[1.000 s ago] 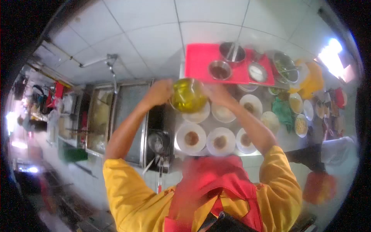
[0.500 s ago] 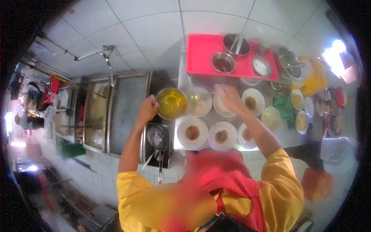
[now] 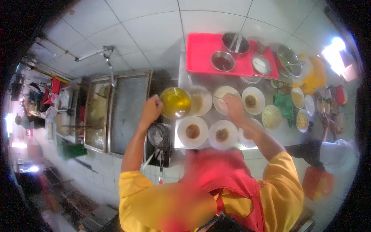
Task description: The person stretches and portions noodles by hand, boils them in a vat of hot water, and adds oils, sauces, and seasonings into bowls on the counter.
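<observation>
My left hand [image 3: 152, 109] is closed on the rim of a metal bowl of yellow oil [image 3: 176, 103], held at the left edge of the steel table. Beside it stands a white bowl [image 3: 201, 101], partly covered by the oil bowl. My right hand [image 3: 234, 108] is closed on what looks like a thin utensil, over another white bowl [image 3: 222, 92]. Nearer to me, two white bowls [image 3: 192, 132] [image 3: 222, 135] hold brown sauce. A third sauce bowl [image 3: 253, 100] sits right of my right hand.
A red tray [image 3: 199, 62] holds metal containers at the back. On the right are a green cloth [image 3: 284, 107], a bowl of pale pieces [image 3: 302, 121] and another person's arm [image 3: 326, 129]. A strainer [image 3: 157, 137] lies at the left, near a sink basin [image 3: 129, 112].
Both hands were at the oil bowl. My left hand has drawn it left and then slightly back right. My right hand has let go and moved right, over a white bowl.
</observation>
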The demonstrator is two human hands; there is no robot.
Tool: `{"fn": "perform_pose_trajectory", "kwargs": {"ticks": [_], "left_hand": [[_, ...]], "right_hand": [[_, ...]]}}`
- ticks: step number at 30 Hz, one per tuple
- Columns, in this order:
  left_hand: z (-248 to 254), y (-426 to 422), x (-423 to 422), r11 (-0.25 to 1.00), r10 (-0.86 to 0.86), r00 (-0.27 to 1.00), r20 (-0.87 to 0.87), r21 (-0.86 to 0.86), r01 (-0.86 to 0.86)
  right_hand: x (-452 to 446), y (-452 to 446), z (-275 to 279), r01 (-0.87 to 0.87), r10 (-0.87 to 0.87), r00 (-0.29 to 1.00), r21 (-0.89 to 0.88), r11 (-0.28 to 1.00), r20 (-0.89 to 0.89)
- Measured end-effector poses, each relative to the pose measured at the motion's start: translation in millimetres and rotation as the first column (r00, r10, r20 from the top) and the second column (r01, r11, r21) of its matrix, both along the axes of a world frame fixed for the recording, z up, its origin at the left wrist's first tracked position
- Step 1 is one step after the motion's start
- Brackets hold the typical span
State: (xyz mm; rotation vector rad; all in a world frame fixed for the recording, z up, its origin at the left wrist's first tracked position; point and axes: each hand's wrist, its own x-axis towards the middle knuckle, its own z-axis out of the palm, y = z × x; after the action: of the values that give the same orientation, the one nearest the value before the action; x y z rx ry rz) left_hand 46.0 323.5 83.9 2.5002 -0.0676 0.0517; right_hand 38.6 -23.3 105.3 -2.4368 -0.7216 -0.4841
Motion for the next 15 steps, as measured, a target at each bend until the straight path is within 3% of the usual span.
{"fn": "perform_pose_trajectory", "kwargs": {"ticks": [4,8,10,15], "left_hand": [[16,-41,3,0.994,-0.104,0.994,0.014,-0.038,0.105],[17,-69,12,0.985,-0.174,0.984,-0.029,-0.016,0.173],[16,-79,15,0.978,-0.206,0.978,-0.027,-0.019,0.206],[7,-91,20,0.97,-0.24,0.97,-0.037,-0.043,0.239]], "right_hand": [[-8,12,17,-0.038,0.05,0.993,0.11,0.993,-0.109],[-13,1,3,-0.041,0.059,0.96,0.071,0.997,-0.275],[-16,-7,0,0.119,-0.043,0.865,0.121,0.986,-0.5],[-5,-45,8,0.252,-0.122,0.782,0.13,0.959,-0.611]]}}
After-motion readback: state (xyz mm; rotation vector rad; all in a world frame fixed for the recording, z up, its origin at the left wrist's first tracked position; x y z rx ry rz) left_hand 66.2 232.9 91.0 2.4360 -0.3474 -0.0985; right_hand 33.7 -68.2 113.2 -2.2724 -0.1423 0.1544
